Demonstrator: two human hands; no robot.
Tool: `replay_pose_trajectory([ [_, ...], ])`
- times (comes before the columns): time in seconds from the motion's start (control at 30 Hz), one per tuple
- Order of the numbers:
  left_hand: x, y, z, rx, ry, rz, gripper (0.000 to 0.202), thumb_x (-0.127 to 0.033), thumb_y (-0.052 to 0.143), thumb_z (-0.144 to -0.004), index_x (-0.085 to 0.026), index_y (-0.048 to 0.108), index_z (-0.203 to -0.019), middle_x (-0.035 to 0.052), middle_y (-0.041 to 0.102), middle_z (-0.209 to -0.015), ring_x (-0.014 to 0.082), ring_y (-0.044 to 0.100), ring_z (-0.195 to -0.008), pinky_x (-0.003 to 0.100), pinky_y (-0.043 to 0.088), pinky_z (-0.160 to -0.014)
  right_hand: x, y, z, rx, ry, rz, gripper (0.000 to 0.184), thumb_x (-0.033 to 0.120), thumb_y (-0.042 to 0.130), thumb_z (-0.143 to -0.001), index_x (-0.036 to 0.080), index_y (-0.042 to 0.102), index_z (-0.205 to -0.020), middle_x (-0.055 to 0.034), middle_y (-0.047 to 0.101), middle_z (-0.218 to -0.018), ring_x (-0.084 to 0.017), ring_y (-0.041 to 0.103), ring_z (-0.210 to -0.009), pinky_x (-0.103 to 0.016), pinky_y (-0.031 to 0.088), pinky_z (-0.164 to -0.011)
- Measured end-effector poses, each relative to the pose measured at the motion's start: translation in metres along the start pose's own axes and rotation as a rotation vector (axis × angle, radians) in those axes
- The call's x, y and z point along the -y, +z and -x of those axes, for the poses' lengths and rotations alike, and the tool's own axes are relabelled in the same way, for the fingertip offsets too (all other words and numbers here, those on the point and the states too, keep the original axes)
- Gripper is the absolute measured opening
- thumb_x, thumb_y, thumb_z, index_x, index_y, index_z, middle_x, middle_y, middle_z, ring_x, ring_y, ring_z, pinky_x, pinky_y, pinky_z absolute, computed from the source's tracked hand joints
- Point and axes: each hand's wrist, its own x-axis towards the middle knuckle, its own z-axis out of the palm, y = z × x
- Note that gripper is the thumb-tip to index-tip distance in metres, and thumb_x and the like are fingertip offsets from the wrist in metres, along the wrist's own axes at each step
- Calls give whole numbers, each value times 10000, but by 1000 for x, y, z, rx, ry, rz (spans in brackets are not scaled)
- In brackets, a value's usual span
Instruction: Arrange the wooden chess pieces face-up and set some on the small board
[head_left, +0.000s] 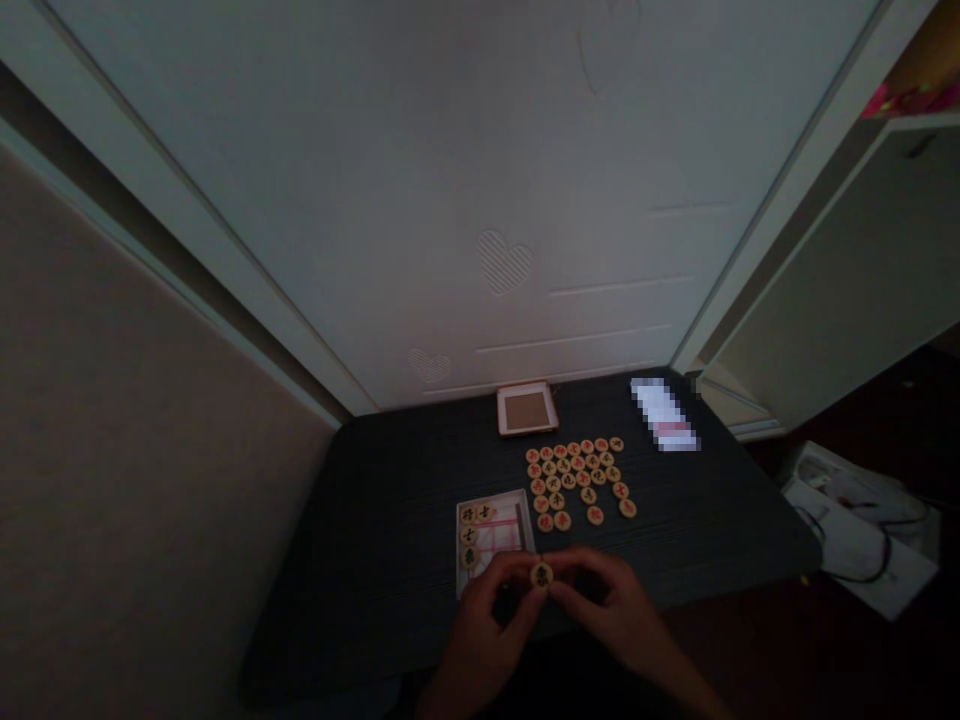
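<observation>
Both my hands meet at the near edge of a small black table (390, 500). My left hand (487, 625) and my right hand (607, 605) pinch one round wooden chess piece (541, 575) with a dark character between their fingertips. Just beyond lies a small open box (491, 535) with a red grid inside; several pieces sit along its left side. Farther back, several more wooden pieces (577, 482) with red and dark characters lie flat in rows.
A square lid or tray (526, 409) with a brown inside lies at the table's far edge by a pale wall. A blurred-out white item (664, 415) rests at the far right corner. White bags or papers (855, 525) lie on the floor to the right.
</observation>
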Motion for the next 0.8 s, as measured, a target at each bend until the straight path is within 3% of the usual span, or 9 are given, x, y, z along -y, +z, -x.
replay_pose_trajectory([
  [0.27, -1, 5, -2, -106, 30, -12, 110, -316, 648, -946, -225, 710, -952, 12, 779, -869, 197, 743, -834, 285, 577, -791, 3, 7, 2, 4, -86, 49, 247, 432, 702, -923, 286, 782, -1106, -34, 782, -972, -214, 709, -893, -325, 554, -834],
  [0.43, -4, 4, -3, -135, 33, -34, 194, -335, 604, -975, -218, 708, -860, 12, 764, -801, 195, 733, -775, 280, 579, -755, 2, 10, 2, 12, -104, 57, 224, 387, 693, -931, 281, 774, -1111, -42, 782, -1002, -217, 713, -908, -333, 551, -846],
  [0.67, -8, -3, 0, -12, 16, 15, 207, -344, 575, -1003, -244, 718, -1116, 45, 788, -1021, 202, 747, -876, 306, 588, -846, -1, 8, 0, -25, -21, -20, 271, 443, 698, -915, 257, 776, -1095, -63, 790, -1055, -245, 717, -962, -364, 561, -867],
  [0.8, -5, -2, 1, -12, 26, -16, 249, -340, 623, -970, -266, 710, -1192, 60, 775, -1161, 242, 734, -1034, 362, 570, -961, -3, 7, -2, -36, 9, -93, 314, 476, 712, -901, 241, 769, -1102, -79, 785, -1074, -260, 716, -997, -389, 561, -901],
])
